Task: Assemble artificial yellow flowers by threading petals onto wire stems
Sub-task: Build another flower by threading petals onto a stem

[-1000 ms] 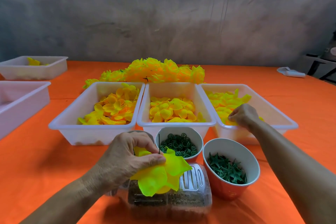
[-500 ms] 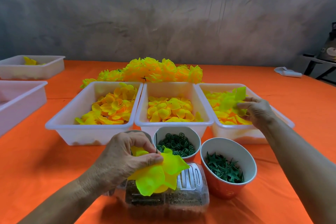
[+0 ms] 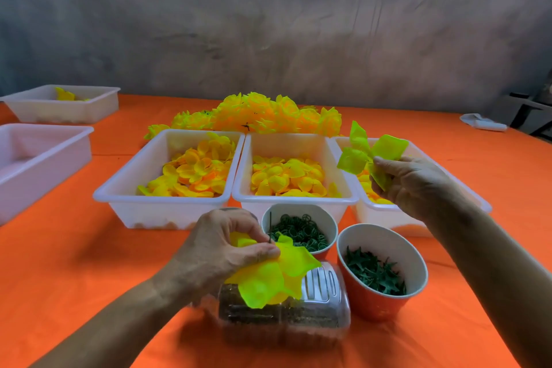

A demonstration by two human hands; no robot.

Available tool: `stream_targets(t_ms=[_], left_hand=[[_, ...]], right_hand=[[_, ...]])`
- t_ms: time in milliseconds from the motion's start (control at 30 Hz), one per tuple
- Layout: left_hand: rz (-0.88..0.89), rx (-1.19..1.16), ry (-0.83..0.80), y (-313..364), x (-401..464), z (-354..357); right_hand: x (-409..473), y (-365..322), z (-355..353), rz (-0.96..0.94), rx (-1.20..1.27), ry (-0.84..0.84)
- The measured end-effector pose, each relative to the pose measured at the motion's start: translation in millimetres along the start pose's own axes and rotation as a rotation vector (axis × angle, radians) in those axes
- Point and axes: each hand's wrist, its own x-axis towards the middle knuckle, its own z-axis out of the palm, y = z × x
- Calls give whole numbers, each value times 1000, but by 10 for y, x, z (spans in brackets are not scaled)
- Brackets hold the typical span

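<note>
Head view: wire stem (image 3: 270, 227) is standing near-upright, its tip poking up out of the half-built flower (image 3: 274, 275) that my left hand (image 3: 221, 251) is pinching low and centre, over the clear box (image 3: 298, 317). The new petal piece (image 3: 369, 152) is sitting up and to the right, pinched in my right hand (image 3: 412, 185) above the right tray (image 3: 484, 206). I am judging that the petal needs carrying down-left, its centre onto that tip.

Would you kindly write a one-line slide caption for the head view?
Left hand holds a part-built flower; right hand lifts a petal above the tray.
</note>
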Motion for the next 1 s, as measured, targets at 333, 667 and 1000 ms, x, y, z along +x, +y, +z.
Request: stream_targets(t_ms=[333, 667, 1000], left_hand=[[-55, -2, -7, 34, -46, -6], [-53, 8, -71, 98, -58, -131], [-80, -376, 105, 457, -15, -305]], right_hand=[[-645, -47, 538, 130, -186, -276], [-816, -64, 814, 190, -260, -389], [-881, -41, 928, 145, -298, -417]])
